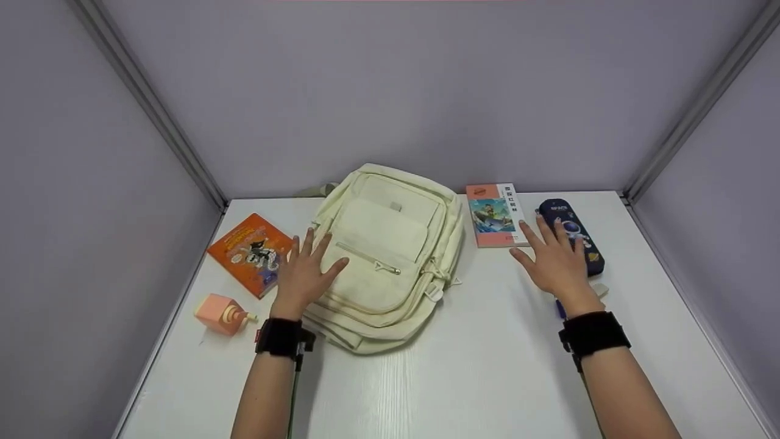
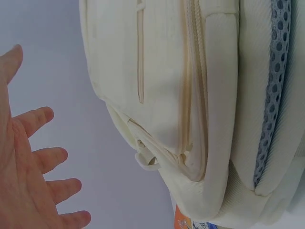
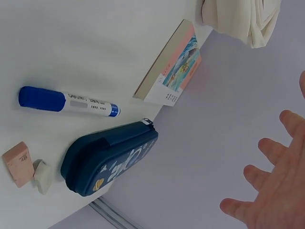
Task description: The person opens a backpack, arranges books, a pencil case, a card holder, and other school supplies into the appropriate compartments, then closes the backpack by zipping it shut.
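Note:
A cream backpack (image 1: 390,244) lies on the table with its zipped front pocket facing up. My left hand (image 1: 303,274) is spread over its left edge; in the left wrist view the fingers (image 2: 50,160) stand apart from the bag. My right hand (image 1: 556,262) hovers with fingers spread near a dark blue pencil case (image 1: 570,235) printed with an astronaut. In the right wrist view a blue-capped marker (image 3: 69,101), a pink eraser (image 3: 19,164) and a small whitish piece (image 3: 43,176) lie beside the case. Neither hand holds anything.
An orange book (image 1: 250,253) lies left of the backpack, with a pink pump-top box-shaped item (image 1: 220,314) below it. A pink-and-white book (image 1: 492,216) lies between backpack and pencil case. Grey panels (image 1: 426,91) wall the white table (image 1: 487,366) at the back and sides.

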A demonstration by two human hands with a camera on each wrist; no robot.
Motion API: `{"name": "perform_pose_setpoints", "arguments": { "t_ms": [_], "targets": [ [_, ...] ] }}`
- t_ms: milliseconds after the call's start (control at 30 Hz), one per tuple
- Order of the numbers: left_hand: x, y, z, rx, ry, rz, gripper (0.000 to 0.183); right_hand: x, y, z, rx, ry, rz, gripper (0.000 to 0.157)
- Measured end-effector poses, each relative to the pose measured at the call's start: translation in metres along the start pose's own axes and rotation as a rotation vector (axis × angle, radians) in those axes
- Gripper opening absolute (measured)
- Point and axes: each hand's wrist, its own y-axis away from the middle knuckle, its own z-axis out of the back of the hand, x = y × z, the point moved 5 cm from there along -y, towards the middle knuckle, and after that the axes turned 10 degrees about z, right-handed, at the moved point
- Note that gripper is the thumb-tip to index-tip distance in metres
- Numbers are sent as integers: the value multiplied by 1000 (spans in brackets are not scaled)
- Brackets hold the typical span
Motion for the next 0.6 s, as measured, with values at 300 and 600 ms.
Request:
{"name": "perform_pose_setpoints", "arguments": {
  "t_ms": [300,600],
  "targets": [
    [-2,9,-43,113,59,25,77,34,-6,-26,50,-25,60,70],
    [-4,22,-74,164,-22,34,74,79,-8,-59,86,-23,155,64]
  ]
}}
